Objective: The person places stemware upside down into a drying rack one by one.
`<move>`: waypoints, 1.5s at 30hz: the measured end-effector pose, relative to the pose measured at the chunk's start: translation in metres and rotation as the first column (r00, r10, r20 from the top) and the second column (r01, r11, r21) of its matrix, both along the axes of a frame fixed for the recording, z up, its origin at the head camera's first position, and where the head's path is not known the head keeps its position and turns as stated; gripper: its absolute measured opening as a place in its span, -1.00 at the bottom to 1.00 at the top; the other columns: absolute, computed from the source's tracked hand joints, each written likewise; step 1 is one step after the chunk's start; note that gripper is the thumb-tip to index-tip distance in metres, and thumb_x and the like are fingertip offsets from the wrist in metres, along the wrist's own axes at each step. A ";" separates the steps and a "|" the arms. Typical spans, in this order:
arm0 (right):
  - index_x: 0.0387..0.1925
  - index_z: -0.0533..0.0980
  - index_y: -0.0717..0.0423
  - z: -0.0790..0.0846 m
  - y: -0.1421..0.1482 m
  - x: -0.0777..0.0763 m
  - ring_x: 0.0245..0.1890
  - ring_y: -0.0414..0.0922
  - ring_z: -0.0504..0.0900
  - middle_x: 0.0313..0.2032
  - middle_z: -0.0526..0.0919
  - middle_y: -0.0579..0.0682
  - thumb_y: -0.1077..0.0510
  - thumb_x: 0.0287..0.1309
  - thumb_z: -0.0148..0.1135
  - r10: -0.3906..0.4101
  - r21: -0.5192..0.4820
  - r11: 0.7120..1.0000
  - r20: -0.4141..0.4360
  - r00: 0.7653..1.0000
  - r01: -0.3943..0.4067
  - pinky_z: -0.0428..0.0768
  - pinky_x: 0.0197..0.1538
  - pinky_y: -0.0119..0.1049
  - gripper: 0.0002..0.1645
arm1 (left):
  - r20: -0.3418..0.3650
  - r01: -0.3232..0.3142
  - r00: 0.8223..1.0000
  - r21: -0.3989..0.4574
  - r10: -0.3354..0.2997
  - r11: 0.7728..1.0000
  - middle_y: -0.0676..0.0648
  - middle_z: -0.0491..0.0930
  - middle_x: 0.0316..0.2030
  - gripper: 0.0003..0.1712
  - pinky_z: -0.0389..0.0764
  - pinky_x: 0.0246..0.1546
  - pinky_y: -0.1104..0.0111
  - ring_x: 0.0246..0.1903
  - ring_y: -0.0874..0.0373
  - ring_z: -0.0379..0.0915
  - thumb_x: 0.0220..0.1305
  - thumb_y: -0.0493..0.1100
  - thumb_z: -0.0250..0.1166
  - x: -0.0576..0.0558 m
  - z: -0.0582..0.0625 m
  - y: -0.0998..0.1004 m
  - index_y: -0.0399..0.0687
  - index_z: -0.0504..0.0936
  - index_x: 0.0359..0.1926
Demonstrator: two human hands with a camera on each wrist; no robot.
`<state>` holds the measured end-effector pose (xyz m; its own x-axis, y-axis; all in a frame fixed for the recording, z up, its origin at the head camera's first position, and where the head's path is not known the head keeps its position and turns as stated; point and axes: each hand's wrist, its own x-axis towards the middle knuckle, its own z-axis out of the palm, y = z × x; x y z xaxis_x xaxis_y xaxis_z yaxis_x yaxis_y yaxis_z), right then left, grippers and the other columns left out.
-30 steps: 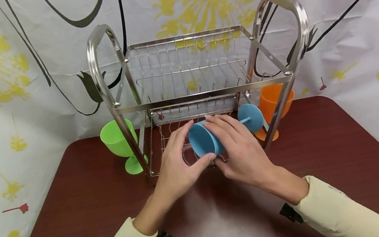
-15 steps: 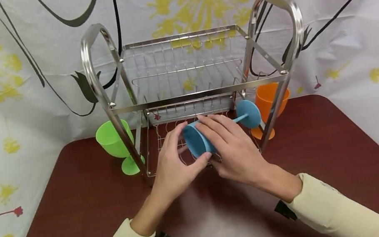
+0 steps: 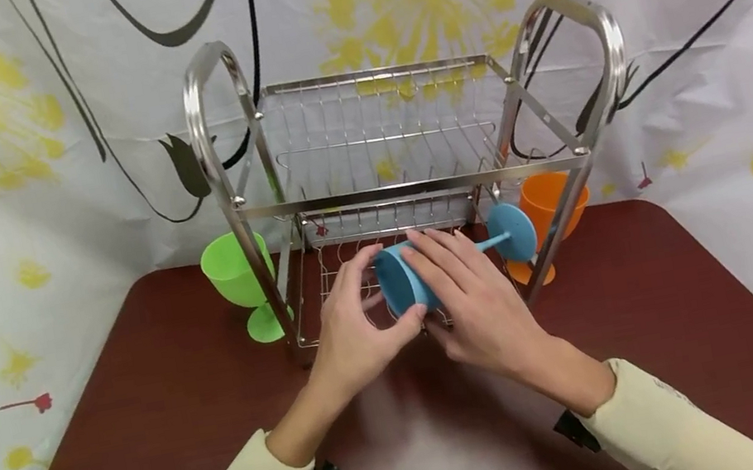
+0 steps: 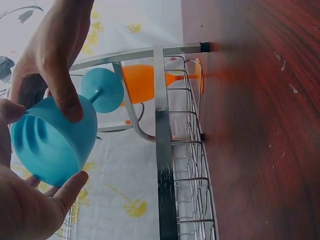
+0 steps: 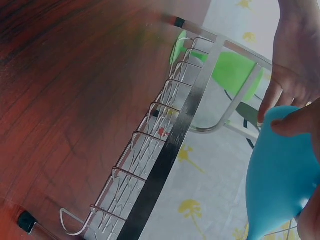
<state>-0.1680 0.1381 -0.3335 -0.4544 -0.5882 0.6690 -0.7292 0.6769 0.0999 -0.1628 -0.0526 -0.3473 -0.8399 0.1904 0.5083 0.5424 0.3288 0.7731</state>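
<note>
A blue plastic goblet (image 3: pixel 396 282) lies on its side in the air before the rack, its mouth toward the left and its round foot (image 3: pixel 512 232) toward the right. My left hand (image 3: pixel 352 336) holds it at the rim, thumb below and fingers above. The bowl is gripped by my right hand (image 3: pixel 484 312), whose fingers drape over it. In the left wrist view the inside of the goblet (image 4: pixel 45 145) shows between both hands. The right wrist view shows the bowl's outer side (image 5: pixel 280 175), with part of the right hand cut off by the frame.
A two-tier metal dish rack (image 3: pixel 414 188) stands behind the hands on a dark red table (image 3: pixel 178 438). A green goblet (image 3: pixel 232 273) stands by its left side, an orange goblet (image 3: pixel 555 199) by its right. A patterned cloth (image 3: pixel 82 236) hangs behind.
The head view has shifted slightly, first one way and then back. Both hands keep their hold on the blue goblet, which has barely moved against the rack.
</note>
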 end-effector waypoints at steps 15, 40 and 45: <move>0.39 0.25 0.22 0.000 0.008 0.012 0.39 0.14 0.23 0.40 0.27 0.19 0.06 -0.25 0.59 0.010 -0.043 0.999 0.001 1.000 -0.010 0.15 0.44 0.04 0.13 | 0.029 -0.011 1.000 0.055 0.009 0.998 -0.07 0.40 0.17 -0.12 0.65 -0.06 0.18 0.11 0.03 0.44 0.08 -0.01 0.43 0.009 0.001 0.000 -0.01 0.25 0.39; 0.09 0.42 0.25 -0.003 0.016 0.022 0.13 -0.02 0.46 0.05 0.49 0.12 0.14 0.17 0.32 0.031 -0.604 0.771 0.348 0.937 0.199 0.43 0.22 -0.05 -0.50 | 0.180 -0.020 0.983 0.271 -0.030 0.962 -0.19 0.39 0.18 -0.20 0.65 -0.07 0.18 0.09 -0.06 0.48 0.13 -0.16 0.38 0.008 0.003 -0.005 0.01 0.24 0.37; 0.22 0.29 0.21 0.006 0.013 0.023 0.18 -0.05 0.49 0.11 0.46 0.09 0.02 0.27 0.25 0.256 -0.678 0.616 0.653 0.712 0.401 0.48 0.24 -0.12 -0.39 | 0.211 -0.011 0.976 0.304 -0.056 0.953 -0.23 0.39 0.17 -0.22 0.62 0.00 0.14 0.12 -0.08 0.45 0.14 -0.20 0.34 0.008 0.001 -0.005 -0.07 0.24 0.37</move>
<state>-0.1447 0.1510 -0.3279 -0.9449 0.0203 0.3268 -0.3055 0.3047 -0.9021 -0.1551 -0.0576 -0.3464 -0.9325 0.0764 0.3529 0.3572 0.0521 0.9326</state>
